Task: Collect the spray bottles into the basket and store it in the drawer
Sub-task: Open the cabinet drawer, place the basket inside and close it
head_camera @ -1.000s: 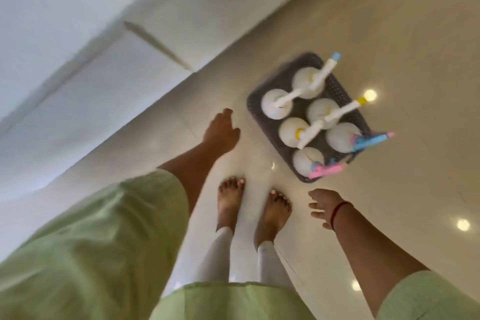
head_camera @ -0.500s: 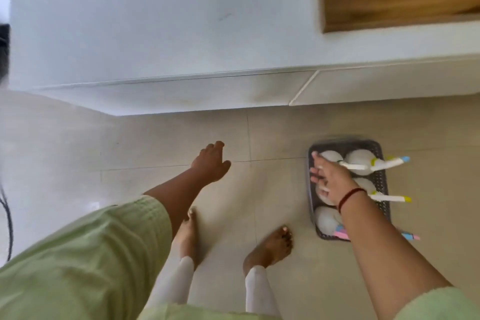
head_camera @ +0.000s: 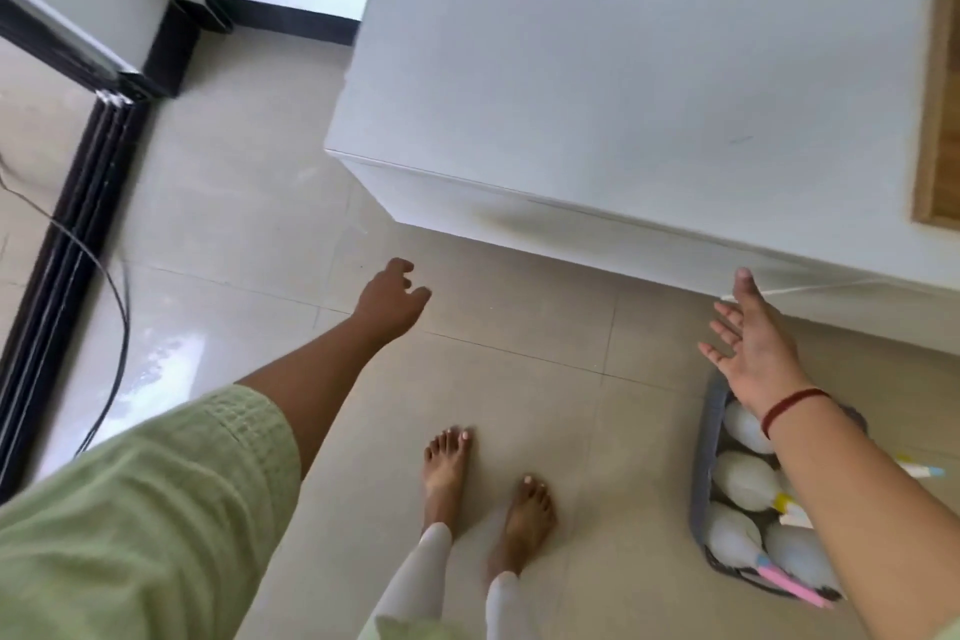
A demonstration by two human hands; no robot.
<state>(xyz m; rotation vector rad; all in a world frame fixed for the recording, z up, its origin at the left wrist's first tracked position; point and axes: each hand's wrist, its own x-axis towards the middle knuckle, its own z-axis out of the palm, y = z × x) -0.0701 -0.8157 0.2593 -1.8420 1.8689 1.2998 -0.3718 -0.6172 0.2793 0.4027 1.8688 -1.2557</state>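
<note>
we see the grey basket (head_camera: pixel 702 483) standing on the tiled floor (head_camera: pixel 519 379) at the lower right, just in front of a low white cabinet (head_camera: pixel 623 94). the white spray bottles (head_camera: pixel 743 481) sit packed inside it, and their pink, yellow and blue heads poke out towards the right. the right forearm crosses over the basket and hides part of it.

the right hand (head_camera: pixel 753 348) hangs above the far end of the basket, palm showing and fingers spread straight. it grasps nothing and touches nothing that we can make out. a red thread (head_camera: pixel 789 405) circles its wrist.

the left hand (head_camera: pixel 390 299) reaches out over bare floor near the cabinet's corner, well apart from the basket. its fingers are loosely bent and it holds nothing. a pale green sleeve (head_camera: pixel 130 509) covers the upper arm.

two bare feet (head_camera: pixel 447 473) stand on the tiles between the arms. a wooden panel (head_camera: pixel 940 94) lies on the cabinet top at the right edge. at the far left a dark cable (head_camera: pixel 117 307) trails over the floor beside a black door track (head_camera: pixel 67 244).
</note>
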